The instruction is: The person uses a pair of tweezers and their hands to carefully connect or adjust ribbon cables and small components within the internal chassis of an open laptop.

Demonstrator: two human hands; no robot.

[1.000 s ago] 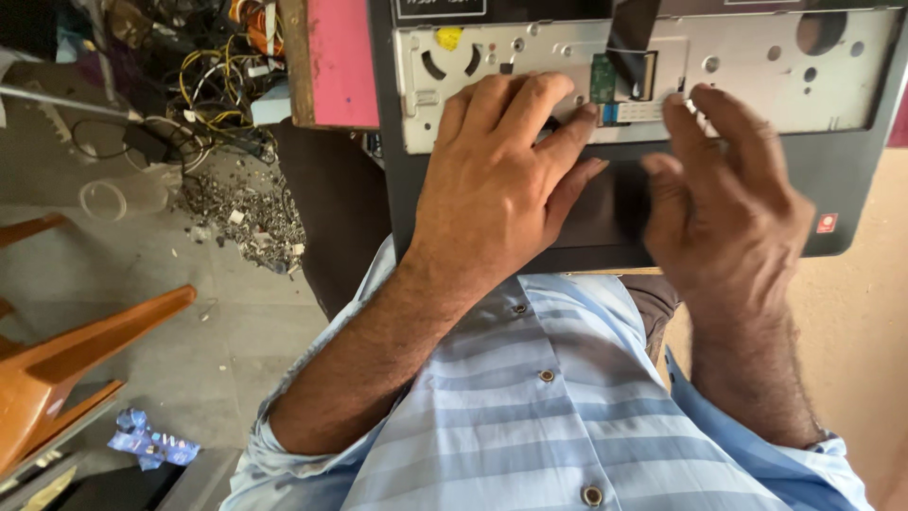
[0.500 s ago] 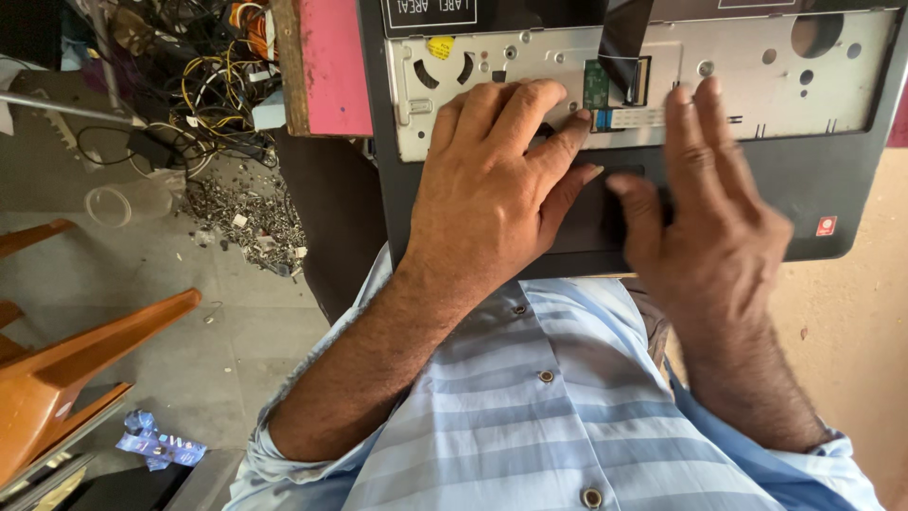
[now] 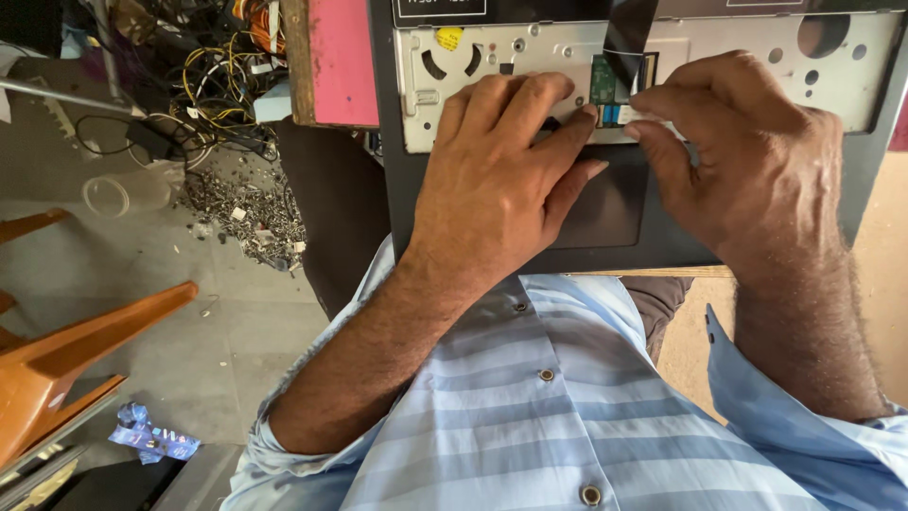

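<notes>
A dark grey laptop base [image 3: 402,189] with its keyboard removed lies on my lap and the table edge, showing a silver metal tray [image 3: 492,52] with holes. My left hand [image 3: 501,189] rests flat on the palm rest, fingers pressing at the lower edge of the tray near a small green circuit board [image 3: 602,80]. My right hand [image 3: 747,161] pinches a thin flat ribbon cable [image 3: 624,115] beside that board between thumb and forefinger. A black flat strip [image 3: 629,33] runs up from the board. The touchpad [image 3: 605,203] is partly covered by both hands.
A pink board with a wooden edge [image 3: 331,61] stands left of the laptop. On the floor lie tangled wires [image 3: 222,57], a pile of screws and scrap [image 3: 246,203], a clear plastic cup [image 3: 123,194], an orange wooden chair leg [image 3: 95,331] and a blue wrapper [image 3: 151,437].
My right hand has moved up from the palm rest and closed its thumb and forefinger on the ribbon cable by the green board. My left hand has stayed in place.
</notes>
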